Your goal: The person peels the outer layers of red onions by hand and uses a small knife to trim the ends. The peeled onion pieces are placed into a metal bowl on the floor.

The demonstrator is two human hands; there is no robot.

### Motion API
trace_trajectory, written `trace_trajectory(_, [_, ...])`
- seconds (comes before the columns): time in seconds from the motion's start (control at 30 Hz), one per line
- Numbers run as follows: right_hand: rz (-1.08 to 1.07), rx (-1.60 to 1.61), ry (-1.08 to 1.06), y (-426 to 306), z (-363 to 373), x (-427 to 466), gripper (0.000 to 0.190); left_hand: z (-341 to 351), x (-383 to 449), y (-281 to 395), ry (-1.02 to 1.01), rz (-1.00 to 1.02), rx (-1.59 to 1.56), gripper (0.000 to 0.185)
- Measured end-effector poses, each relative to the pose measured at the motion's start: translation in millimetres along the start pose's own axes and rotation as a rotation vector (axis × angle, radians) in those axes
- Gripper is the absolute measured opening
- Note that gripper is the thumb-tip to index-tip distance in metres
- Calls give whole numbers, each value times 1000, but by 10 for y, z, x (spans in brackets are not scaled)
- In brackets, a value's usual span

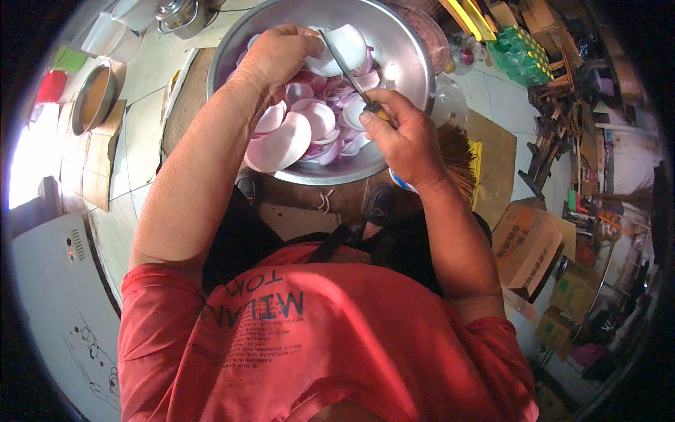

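Observation:
My left hand point(282, 53) pinches a pale, flat-faced vegetable piece point(348, 47), perhaps turnip, over the far part of a large stainless-steel bowl point(406, 63). My right hand point(408, 137) grips a knife point(350, 79) by its yellow and black handle. Its narrow blade points up and left, with the tip by the vegetable piece and my left fingers; whether it touches the piece I cannot tell. Below both hands the bowl holds many thin white slices point(285, 142) with pink-purple edges, overlapping in a loose heap. My left wrist and forearm hide part of the bowl's left side.
A brush broom point(456, 153) lies close by my right forearm. Green bottles point(519, 55) with yellow caps and a cardboard box point(527, 248) are on the right. At left stand a metal basin point(94, 97), a lidded pot point(181, 18) and a white appliance point(58, 316).

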State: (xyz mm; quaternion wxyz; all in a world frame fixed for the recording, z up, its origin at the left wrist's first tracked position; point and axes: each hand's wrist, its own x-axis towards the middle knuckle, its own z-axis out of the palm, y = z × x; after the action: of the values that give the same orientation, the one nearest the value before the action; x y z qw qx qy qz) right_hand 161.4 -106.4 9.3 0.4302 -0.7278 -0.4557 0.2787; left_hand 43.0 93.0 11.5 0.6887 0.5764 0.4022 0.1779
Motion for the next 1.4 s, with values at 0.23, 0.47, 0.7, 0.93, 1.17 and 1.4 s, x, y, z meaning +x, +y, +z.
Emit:
trace_trajectory(0.23, [33, -3, -17, 31, 6, 9, 30, 9, -50, 17, -16, 60, -158, 25])
trace_trajectory(0.47, [56, 6, -21, 78, -1, 18, 31, 19, 39, -35, -5, 92, -160, 21])
trace_trajectory(0.7, [101, 110, -25, 81, -25, 17, 29, 63, -25, 42, -14, 47, -36, 25])
trace_trajectory(0.93, [87, 139, 85, 321, -75, 188, 30, 368, -176, -93, -312, 29, -168, 36])
trace_trajectory(1.17, [139, 220, 106, 167, -98, 117, 30, 198, 121, -118, -23, 28, 87, 21])
trace_trajectory(1.4, [49, 101, 65, 106, -14, 28, 31, 147, 93, -71, 119, 67, -77, 17])
